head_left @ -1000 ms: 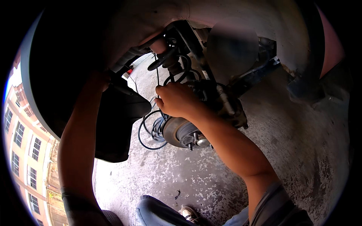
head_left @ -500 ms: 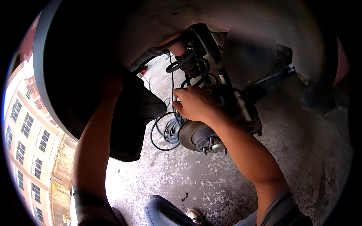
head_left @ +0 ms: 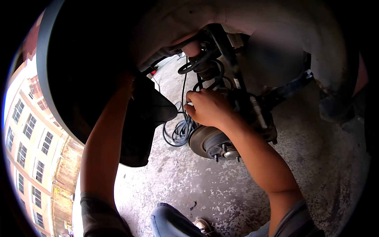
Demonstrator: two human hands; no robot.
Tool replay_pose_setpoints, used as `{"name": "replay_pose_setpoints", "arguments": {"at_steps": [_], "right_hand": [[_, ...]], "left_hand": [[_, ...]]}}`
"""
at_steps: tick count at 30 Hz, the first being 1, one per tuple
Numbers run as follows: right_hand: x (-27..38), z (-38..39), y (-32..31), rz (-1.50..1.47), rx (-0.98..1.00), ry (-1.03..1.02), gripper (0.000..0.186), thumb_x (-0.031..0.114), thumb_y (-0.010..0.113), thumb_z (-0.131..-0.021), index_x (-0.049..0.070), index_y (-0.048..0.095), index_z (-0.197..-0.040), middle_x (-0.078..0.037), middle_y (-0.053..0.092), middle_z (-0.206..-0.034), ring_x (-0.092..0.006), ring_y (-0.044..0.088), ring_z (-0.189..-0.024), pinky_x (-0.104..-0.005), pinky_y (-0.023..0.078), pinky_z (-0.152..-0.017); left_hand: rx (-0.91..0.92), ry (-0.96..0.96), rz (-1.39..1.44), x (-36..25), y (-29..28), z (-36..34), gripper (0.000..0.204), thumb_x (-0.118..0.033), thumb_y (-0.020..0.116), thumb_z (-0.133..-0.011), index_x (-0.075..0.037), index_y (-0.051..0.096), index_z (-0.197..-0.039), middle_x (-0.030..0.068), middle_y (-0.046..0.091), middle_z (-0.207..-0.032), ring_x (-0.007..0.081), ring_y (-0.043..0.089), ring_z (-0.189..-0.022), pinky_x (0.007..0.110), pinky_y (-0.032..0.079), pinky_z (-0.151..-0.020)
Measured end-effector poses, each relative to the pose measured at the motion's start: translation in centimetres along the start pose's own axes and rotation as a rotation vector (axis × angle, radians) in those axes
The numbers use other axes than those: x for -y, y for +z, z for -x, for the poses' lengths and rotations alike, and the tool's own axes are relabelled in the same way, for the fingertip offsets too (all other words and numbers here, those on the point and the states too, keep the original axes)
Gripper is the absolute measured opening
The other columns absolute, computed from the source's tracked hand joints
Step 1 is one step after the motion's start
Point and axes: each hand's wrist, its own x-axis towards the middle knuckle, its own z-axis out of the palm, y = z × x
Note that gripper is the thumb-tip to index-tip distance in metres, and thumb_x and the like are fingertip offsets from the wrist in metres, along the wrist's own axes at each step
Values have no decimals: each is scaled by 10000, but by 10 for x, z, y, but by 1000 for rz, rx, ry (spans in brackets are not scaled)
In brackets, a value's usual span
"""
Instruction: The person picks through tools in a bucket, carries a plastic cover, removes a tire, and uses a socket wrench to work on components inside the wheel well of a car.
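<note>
I am reaching into a car's wheel well. My right hand [head_left: 208,107] is closed, fingers curled, just below the black coil spring [head_left: 200,67] and above the brake disc [head_left: 200,141]. What its fingers grip, if anything, is hidden. My left hand [head_left: 127,83] is raised against the black wheel-arch liner [head_left: 138,134], deep in shadow, so its fingers do not show clearly. Wheel studs [head_left: 216,157] stick out from the hub at the disc's lower side. A dark strut-like bar [head_left: 224,49] slants down beside the spring.
A loose coil of dark cable [head_left: 179,133] lies on the worn concrete floor [head_left: 177,181] behind the disc. The grey fender edge [head_left: 41,59] curves at left, with a building [head_left: 29,130] outside. A suspension arm [head_left: 288,89] extends right. My shoe [head_left: 202,226] shows below.
The view has shifted slightly, so the car parts sit a little differently in the picture. My left hand has moved slightly right; the right keeps its curled pose by the spring.
</note>
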Motion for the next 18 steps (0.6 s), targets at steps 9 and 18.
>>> {"name": "replay_pose_setpoints", "arguments": {"at_steps": [9,18], "right_hand": [[3,1,-2,11,24,13,214,241,618,-861,30,633,-894,-174,668,-804,-359,656,-803,-464,516,-710],[-1,-1,6,-57,10,-8,214,214,623,-854,4,628,-891,-181,667,-803,-354,658,-789,-458,517,-704]], "left_hand": [[-395,1138,-1000,29,-27,-8,309,-249,445,-982,-19,566,-1149,174,649,-1063,326,653,-923,421,551,-747],[-256,626,-936,33,0,-46,327,-221,456,-982,-44,532,-1246,169,640,-1100,268,642,-987,415,540,-798]]}}
